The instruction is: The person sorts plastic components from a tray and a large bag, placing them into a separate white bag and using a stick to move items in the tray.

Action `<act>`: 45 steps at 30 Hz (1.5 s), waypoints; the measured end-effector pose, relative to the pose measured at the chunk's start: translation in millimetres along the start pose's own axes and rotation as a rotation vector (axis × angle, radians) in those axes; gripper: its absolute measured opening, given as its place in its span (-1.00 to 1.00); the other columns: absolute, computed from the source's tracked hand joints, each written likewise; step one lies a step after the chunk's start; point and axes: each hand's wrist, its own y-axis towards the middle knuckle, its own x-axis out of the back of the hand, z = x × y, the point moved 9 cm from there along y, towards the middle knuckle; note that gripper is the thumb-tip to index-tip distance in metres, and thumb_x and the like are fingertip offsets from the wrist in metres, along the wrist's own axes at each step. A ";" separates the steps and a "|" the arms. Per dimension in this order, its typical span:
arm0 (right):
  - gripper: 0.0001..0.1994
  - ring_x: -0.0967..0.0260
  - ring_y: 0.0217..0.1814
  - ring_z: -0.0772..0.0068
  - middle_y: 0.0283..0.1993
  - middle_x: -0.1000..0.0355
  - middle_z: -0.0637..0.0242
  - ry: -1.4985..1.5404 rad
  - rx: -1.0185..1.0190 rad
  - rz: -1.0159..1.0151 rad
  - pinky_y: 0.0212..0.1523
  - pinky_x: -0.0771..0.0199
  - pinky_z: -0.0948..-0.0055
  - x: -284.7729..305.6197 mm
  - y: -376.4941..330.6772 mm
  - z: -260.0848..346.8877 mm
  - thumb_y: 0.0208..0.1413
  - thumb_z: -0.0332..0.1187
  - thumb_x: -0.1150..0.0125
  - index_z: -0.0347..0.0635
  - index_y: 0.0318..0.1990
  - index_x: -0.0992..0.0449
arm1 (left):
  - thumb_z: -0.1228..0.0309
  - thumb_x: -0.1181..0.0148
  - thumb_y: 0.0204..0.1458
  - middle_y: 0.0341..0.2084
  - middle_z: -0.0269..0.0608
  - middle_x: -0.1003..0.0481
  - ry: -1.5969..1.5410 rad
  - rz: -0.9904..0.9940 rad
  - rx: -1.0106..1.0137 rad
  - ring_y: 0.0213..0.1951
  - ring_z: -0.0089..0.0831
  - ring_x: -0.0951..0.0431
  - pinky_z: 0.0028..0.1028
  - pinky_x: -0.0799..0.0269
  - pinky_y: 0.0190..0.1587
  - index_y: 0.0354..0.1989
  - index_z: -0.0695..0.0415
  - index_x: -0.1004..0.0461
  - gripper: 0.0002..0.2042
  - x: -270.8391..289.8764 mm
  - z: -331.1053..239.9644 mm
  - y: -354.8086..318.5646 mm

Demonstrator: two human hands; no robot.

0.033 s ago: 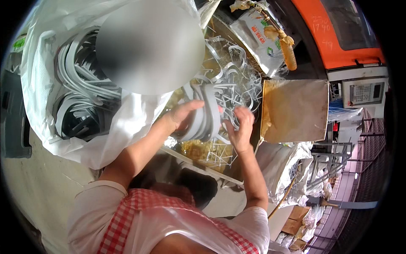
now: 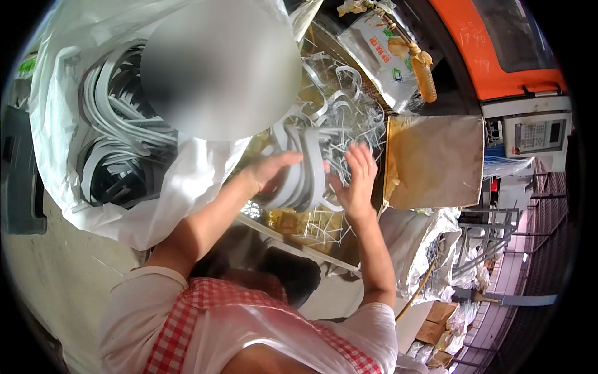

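A stack of curved grey strips (image 2: 309,171) is held upright over the middle of a bin (image 2: 311,252), clasped from the left by the left hand (image 2: 276,169), thumb on the near side and fingers mostly hidden behind. Just right of the stack, the right hand (image 2: 356,184) is spread, fingers pointing far and thumb toward the strips; whether that thumb touches them I cannot tell. Thin white sticks (image 2: 324,227) lie near in the bin, and loose grey loops (image 2: 350,78) lie farther back. To the left, a white bag (image 2: 187,212) holds more curved strips (image 2: 106,112); to the right stands a brown panel (image 2: 434,163), with an orange machine (image 2: 507,86) at the far right
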 end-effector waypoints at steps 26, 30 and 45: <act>-0.66 -0.41 -0.18 0.04 -0.27 -0.44 0.05 0.364 -0.583 0.413 -0.19 -0.38 0.38 -92.8 -31.1 -46.5 -0.14 -0.36 -0.16 -0.15 -0.12 -0.43 | -0.12 0.08 0.01 -0.15 0.05 -0.40 0.706 -0.572 -0.035 -0.19 -0.31 -0.47 -0.42 -0.43 -0.20 -0.01 0.28 -0.25 -0.36 55.5 -43.8 -9.7; -0.63 -0.43 -0.22 0.21 -0.24 -0.47 0.10 0.414 -0.944 0.158 -0.17 -0.35 0.43 -98.6 -102.8 -103.5 -0.16 -0.39 -0.17 -0.16 -0.10 -0.43 | -0.14 -0.02 -0.06 -0.10 0.03 -0.35 0.458 -0.901 -0.289 -0.04 -0.31 -0.35 -0.37 -0.25 0.02 0.05 0.29 -0.18 -0.28 65.0 -68.9 -27.0; -0.56 -0.28 -0.43 0.55 -0.38 -0.29 0.41 1.231 -1.288 0.082 -0.40 -0.37 0.54 -76.0 -80.9 -78.4 -0.14 -0.38 -0.25 -0.11 -0.09 -0.21 | 0.48 -0.28 -0.32 -0.21 -0.15 -0.32 0.463 -0.668 -0.206 -0.18 -0.38 -0.37 -0.40 -0.30 -0.13 0.07 0.21 -0.08 -0.31 61.9 -21.3 -1.8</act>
